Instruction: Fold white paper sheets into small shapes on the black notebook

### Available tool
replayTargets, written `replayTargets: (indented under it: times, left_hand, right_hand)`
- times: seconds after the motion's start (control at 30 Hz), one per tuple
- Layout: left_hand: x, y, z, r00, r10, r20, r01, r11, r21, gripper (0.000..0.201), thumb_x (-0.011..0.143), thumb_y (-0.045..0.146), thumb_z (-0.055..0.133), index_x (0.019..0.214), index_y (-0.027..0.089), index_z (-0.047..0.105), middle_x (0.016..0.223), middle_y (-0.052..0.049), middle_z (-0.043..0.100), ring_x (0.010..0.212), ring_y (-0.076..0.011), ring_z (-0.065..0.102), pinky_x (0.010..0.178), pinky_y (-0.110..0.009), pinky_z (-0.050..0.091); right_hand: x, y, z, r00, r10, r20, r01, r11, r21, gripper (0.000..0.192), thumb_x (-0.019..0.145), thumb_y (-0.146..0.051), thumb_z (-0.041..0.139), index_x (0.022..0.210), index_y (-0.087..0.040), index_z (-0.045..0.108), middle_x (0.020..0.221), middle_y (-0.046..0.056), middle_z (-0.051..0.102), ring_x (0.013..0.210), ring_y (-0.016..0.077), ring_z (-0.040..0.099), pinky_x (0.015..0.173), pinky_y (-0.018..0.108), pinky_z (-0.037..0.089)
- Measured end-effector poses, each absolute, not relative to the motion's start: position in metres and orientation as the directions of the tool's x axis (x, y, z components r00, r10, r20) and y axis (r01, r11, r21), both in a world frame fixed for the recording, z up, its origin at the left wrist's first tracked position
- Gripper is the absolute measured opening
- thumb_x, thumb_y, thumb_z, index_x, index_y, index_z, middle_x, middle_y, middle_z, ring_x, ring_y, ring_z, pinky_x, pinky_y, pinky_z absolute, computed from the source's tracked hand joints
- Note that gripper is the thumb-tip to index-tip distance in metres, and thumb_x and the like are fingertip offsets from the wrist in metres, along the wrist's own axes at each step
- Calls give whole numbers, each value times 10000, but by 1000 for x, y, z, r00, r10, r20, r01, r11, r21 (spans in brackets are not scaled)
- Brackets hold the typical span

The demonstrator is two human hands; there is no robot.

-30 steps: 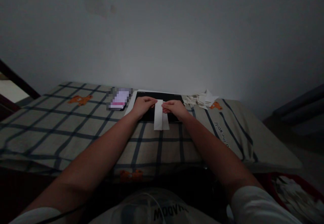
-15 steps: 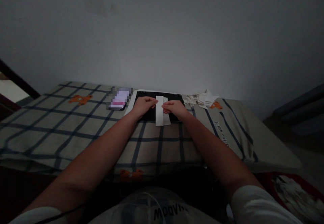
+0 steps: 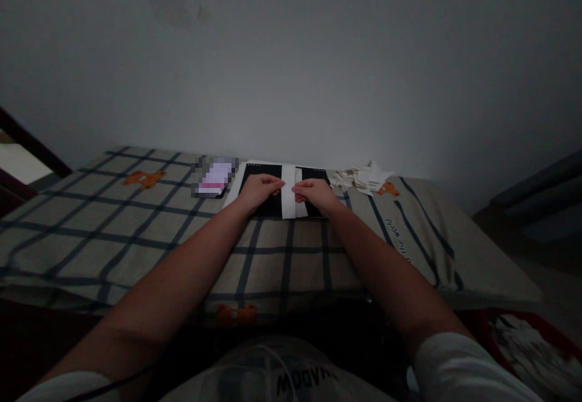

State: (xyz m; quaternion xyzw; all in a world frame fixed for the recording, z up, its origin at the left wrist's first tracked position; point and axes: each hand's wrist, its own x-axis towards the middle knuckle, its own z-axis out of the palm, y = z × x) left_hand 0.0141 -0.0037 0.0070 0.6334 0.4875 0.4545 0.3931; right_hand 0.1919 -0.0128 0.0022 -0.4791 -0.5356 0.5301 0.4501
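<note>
A narrow white paper strip (image 3: 288, 202) runs lengthwise between my hands, above a flat black rectangular thing with dotted marks along its top (image 3: 268, 171). My left hand (image 3: 261, 190) pinches the strip's left edge between thumb and fingers. From the right, my right hand (image 3: 317, 192) pinches the opposite edge. Another white paper piece (image 3: 301, 209) shows partly behind the strip, close to my right fingertips; whether it is joined to the strip I cannot tell. A white sheet or board (image 3: 235, 187) sticks out along the left side of the black thing.
Right of the black thing lies a heap of folded white paper pieces (image 3: 367, 177). On the left is a phone with a blurred lit screen (image 3: 215, 177). All rest on a checked cloth (image 3: 195, 238) against a grey wall (image 3: 291, 74).
The paper strip has shifted away from me and slightly right, its near end now over the black thing's near edge. Both hands keep nearly the same place and pinch.
</note>
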Motion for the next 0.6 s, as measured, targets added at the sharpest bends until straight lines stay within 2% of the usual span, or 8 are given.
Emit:
replayTargets:
  times: [0.13, 0.3, 0.4, 0.5, 0.6]
  left_hand:
    - [15, -5, 7, 175, 973, 153, 251, -194, 948, 253, 637, 368, 707, 747, 141, 709, 598, -21, 626, 550, -114, 516, 581, -262, 392]
    - [13, -4, 8, 141, 968, 205, 305, -240, 922, 248, 645, 373, 698, 734, 142, 709, 605, -21, 632, 562, -117, 523, 587, -256, 395]
    - [13, -2, 6, 120, 972, 204, 269, -229, 936, 261, 641, 378, 703, 752, 142, 708, 630, -28, 644, 563, -114, 523, 593, -257, 405]
    - [13, 0, 2, 174, 971, 167, 211, -202, 956, 276, 630, 379, 712, 770, 141, 709, 675, -42, 662, 566, -112, 528, 593, -259, 414]
    - [12, 2, -1, 206, 965, 162, 232, -208, 950, 268, 637, 379, 707, 763, 143, 709, 647, -33, 651, 561, -110, 524, 578, -251, 402]
  right_hand:
    - [193, -10, 1, -68, 998, -1, 27, 1, -1000, 34, 711, -128, 674, 703, -119, 642, 583, -2, 613, 505, 65, 549, 537, 201, 478]
    - [194, -12, 1, -135, 990, -30, 9, -29, -1000, 42, 718, -141, 673, 743, -113, 656, 612, 19, 636, 547, 80, 580, 574, 215, 492]
    - [194, -12, 1, -143, 990, -17, 47, -11, -999, 48, 711, -152, 679, 733, -113, 660, 613, 27, 639, 537, 85, 572, 565, 225, 487]
    - [195, -10, 0, -102, 995, 13, 66, 20, -998, 40, 707, -149, 680, 712, -118, 656, 608, 24, 634, 527, 81, 561, 556, 226, 483]
    - [195, -10, 0, -101, 995, -5, 40, -1, -999, 29, 713, -132, 673, 710, -116, 649, 606, 26, 635, 535, 83, 569, 557, 220, 487]
